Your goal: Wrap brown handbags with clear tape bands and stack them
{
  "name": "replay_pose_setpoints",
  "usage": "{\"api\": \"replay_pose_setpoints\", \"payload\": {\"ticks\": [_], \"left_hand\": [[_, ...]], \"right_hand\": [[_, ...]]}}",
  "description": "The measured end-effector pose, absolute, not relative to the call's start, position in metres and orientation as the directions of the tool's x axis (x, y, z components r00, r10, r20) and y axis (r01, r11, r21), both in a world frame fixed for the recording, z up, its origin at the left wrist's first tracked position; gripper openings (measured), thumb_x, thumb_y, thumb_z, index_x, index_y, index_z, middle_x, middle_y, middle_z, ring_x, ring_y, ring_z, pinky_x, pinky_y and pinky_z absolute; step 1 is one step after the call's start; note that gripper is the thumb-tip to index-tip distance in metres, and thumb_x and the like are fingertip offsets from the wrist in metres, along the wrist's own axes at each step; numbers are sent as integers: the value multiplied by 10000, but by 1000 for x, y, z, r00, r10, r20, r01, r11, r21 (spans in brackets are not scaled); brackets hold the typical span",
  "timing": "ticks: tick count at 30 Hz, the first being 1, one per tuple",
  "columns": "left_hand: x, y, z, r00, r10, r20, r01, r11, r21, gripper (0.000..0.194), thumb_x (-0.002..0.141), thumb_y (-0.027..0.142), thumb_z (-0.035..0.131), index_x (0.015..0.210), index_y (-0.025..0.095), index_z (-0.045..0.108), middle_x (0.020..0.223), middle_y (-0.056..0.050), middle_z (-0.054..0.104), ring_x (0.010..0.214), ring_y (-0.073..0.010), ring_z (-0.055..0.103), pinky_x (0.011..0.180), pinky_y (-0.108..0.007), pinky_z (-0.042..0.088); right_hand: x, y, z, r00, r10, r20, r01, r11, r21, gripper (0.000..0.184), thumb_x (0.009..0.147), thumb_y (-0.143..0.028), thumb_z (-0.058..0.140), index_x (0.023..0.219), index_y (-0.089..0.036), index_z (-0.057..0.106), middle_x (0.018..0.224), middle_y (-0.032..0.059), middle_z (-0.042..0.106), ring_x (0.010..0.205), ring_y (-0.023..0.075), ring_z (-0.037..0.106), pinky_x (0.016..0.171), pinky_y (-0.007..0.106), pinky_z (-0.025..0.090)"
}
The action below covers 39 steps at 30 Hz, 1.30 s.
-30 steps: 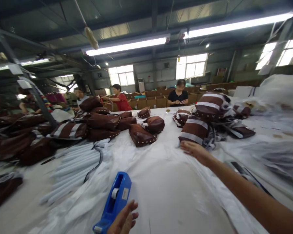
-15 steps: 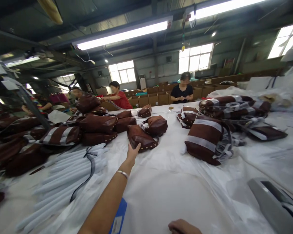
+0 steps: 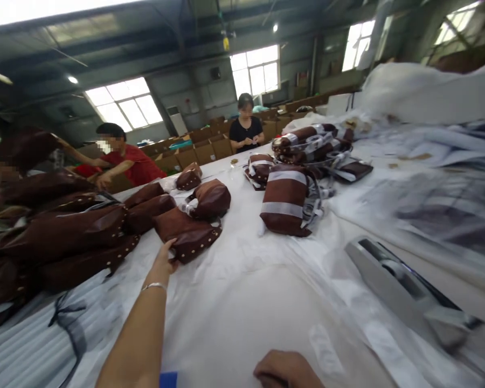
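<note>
My left hand (image 3: pixel 167 260) reaches out over the table and grips the near left corner of a brown leather bag (image 3: pixel 189 231) with metal studs along its edge. The thumb lies on top of the bag; the other fingers are mostly hidden. Right behind that bag lies another brown bag (image 3: pixel 213 198) with clear wrapping at its side. My right hand (image 3: pixel 286 369) is at the bottom edge of the view, low over the white table covering (image 3: pixel 234 307). Its fingers are curled in, and whatever they may hold is hidden.
Brown bags pile up at the left (image 3: pixel 73 231). Banded bags (image 3: pixel 285 199) stand right of centre. A grey tape dispenser (image 3: pixel 408 291) sits at the right, white rolls (image 3: pixel 36 328) at lower left. Across the table are a person in red (image 3: pixel 135 161) and a person in black (image 3: pixel 246 132).
The view has swung to the right, so the table things appear farther left. My left hand stays on the studded bag, which looks slightly nearer. My right hand remains low and curled.
</note>
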<state>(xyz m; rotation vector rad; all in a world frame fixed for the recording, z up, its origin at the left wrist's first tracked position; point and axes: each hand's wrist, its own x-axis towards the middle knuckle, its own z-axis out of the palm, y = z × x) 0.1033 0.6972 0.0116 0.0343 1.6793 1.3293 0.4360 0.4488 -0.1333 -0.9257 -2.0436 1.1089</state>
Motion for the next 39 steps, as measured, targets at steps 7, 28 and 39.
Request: {"api": "replay_pose_setpoints", "payload": {"ticks": [7,28,39], "left_hand": [[131,634,26,-444,591,-674,-585,378,717,310,909,409,636,1090,161,589,969,-41,607,738,-130,583,583,-252,504],[281,373,35,-333,807,-488,-826,0,563,188,825,255,691,996,184,659,906,-69,711,705,-159,661,577,-247,551],[321,266,-21,-273,775,-570,-631,303,714,685,743,435,798,1359,363,508,1353,-58,611,1145,-253,644,767,-276,554]], "right_hand": [[438,443,-102,-515,832,204,260,378,-888,262,955,-328,497,1022,-256,740,942,44,758,877,204,707,804,277,517],[436,401,0,-422,892,-159,-565,-396,-724,892,854,-646,646,1556,-256,259,1493,110,503,1347,260,505,1128,446,392],[490,387,-44,-186,897,-402,-576,-431,-694,480,779,-681,665,934,-230,718,910,47,773,920,294,706,771,405,603]]}}
